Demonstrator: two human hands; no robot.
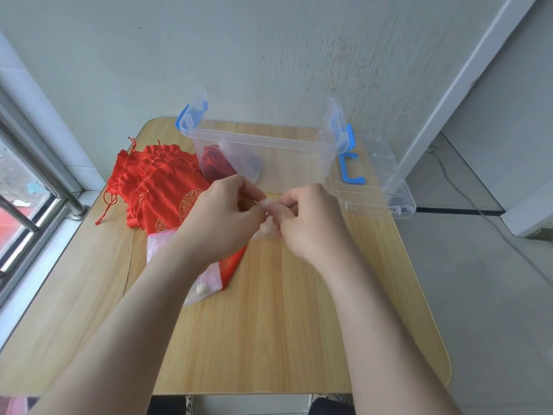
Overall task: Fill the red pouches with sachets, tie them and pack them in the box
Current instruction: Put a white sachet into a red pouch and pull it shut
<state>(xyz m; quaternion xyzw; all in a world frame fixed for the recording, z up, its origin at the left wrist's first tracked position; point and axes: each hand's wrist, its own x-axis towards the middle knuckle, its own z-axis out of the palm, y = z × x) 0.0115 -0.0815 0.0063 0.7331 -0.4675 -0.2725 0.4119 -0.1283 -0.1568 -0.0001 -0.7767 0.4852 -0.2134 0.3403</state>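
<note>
A pile of red drawstring pouches (155, 178) with gold prints lies on the left of the wooden table (269, 324). My left hand (221, 217) and my right hand (308, 220) meet above the table's middle, both pinching a small pale pink mesh sachet (267, 227) at its top. Another pink mesh sachet (206, 283) lies under my left forearm, partly over a red pouch (232, 266). The clear plastic box (263, 139) with blue latches stands behind my hands, and a red pouch (214, 163) is inside it.
The box's clear lid (380, 181) with a blue handle lies at the table's right edge. A wall rises right behind the box. A window frame (45, 181) runs along the left.
</note>
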